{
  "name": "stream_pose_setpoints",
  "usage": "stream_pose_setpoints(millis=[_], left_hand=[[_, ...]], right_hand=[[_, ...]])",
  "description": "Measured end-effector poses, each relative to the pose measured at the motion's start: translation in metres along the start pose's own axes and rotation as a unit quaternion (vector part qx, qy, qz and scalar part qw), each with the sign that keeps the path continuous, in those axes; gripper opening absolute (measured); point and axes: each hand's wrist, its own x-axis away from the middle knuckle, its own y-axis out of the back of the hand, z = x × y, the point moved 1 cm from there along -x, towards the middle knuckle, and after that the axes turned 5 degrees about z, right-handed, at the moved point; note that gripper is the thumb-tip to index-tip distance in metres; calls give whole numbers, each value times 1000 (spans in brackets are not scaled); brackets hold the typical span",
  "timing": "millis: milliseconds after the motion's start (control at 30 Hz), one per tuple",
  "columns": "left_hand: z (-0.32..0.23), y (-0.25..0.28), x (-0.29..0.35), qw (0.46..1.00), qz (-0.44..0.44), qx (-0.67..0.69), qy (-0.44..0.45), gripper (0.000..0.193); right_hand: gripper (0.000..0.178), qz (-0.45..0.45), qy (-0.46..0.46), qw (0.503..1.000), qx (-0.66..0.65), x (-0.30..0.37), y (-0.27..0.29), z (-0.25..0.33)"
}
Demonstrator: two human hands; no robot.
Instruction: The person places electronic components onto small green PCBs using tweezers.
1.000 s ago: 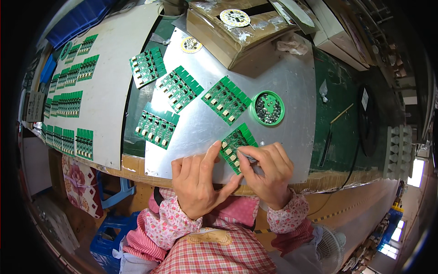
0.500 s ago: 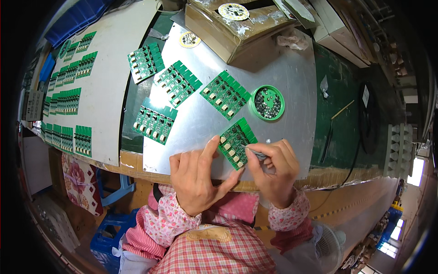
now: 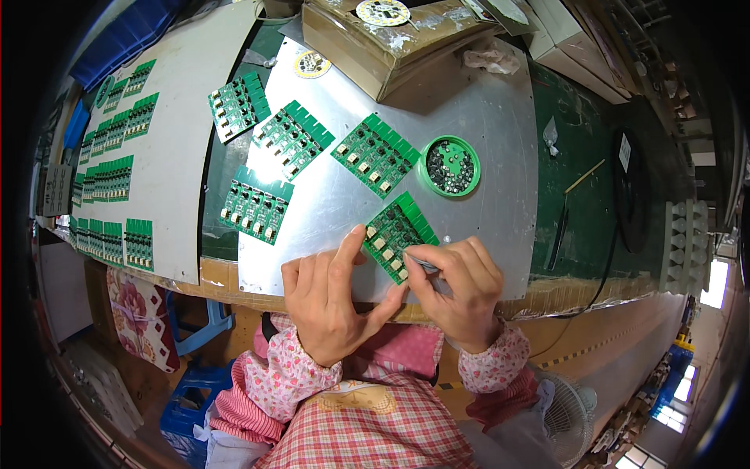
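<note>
Fingers (image 3: 344,262) of the left hand (image 3: 328,309) are bending loosely, with thumb and forefinger standing wide apart and holding the circuit board (image 3: 401,223) between their tips, at the two ends of its edge. The thumb and forefinger of the right hand (image 3: 462,293) are pinching a slim grey tool (image 3: 423,264), which is reaching over the board's lower part; whether its tip is touching anything there is too small to tell. The landmark is the green dish (image 3: 424,169), which is holding many small dark parts (image 3: 462,176). The circuit board is lying on the metal sheet (image 3: 500,117), nearer the person than the dish and slightly to its left. The right hand is sitting directly on the person's side of the dish; the left hand is resting nearer the person and well to the dish's left. Four more boards (image 3: 375,156) are lying left of the dish, the closest just beside it. A cardboard box (image 3: 351,48) is standing beyond the dish, carrying a round white board (image 3: 383,12). A thin rod (image 3: 559,234) is lying to the dish's right, and rows of small boards (image 3: 110,179) are filling a pale panel (image 3: 176,156) far to its left.
</note>
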Motion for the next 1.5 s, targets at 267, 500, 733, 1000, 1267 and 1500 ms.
stream_pose_setpoints(millis=[267,500,733,1000,1267,1500], left_hand=[[1,-1,2,1000,0,1,3,77],[1,0,1,1000,7,7,3,77],[-1,2,1,1000,9,3,3,78],[0,-1,4,1000,-4,13,24,83],[-2,-2,4,1000,0,13,27,83],[0,-3,4,1000,-5,7,22,83]], right_hand=[[25,1,8,1000,8,-1,-1,0],[25,6,10,1000,11,1,-1,-1],[24,-8,-37,998,-43,3,4,0],[24,12,-45,999,-29,7,9,1],[27,7,4,1000,-2,8,5,-3],[27,13,3,1000,3,8,4,-2]])
